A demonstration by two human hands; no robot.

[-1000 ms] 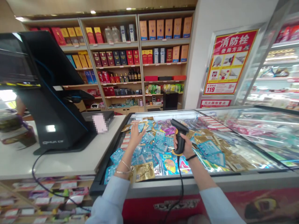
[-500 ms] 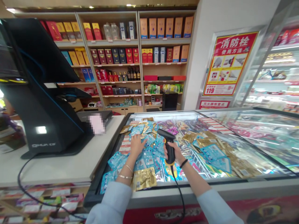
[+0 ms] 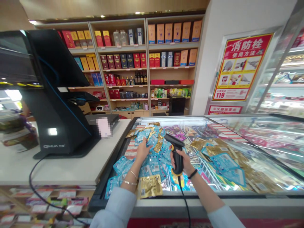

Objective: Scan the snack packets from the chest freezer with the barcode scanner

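My right hand (image 3: 184, 163) is wrapped round the handle of a black barcode scanner (image 3: 177, 155) with yellow trim, its head tilted towards the left. A cable hangs from the handle over the front edge. My left hand (image 3: 143, 151) rests on a pile of blue packets (image 3: 152, 164), thumb apart from the fingers, its fingertips against a blue packet (image 3: 142, 135) at the back. Among the blue ones lie gold packets (image 3: 158, 145). Below my left wrist is one larger gold packet (image 3: 150, 186). On the right, a second pile mixes blue packets (image 3: 225, 163) and gold packets (image 3: 256, 172).
The packets lie on the glass top of a chest freezer (image 3: 213, 201), with goods and a wire basket (image 3: 209, 171) under the glass. To the left, a black checkout terminal (image 3: 64, 126) stands on a white counter (image 3: 71, 171). Shelves (image 3: 121, 69) of boxes line the back.
The view has shifted a little, so the scene sits lower and further right. My left hand's fingers look more bunched at the back of the blue packets. The scanner stays in my right hand.
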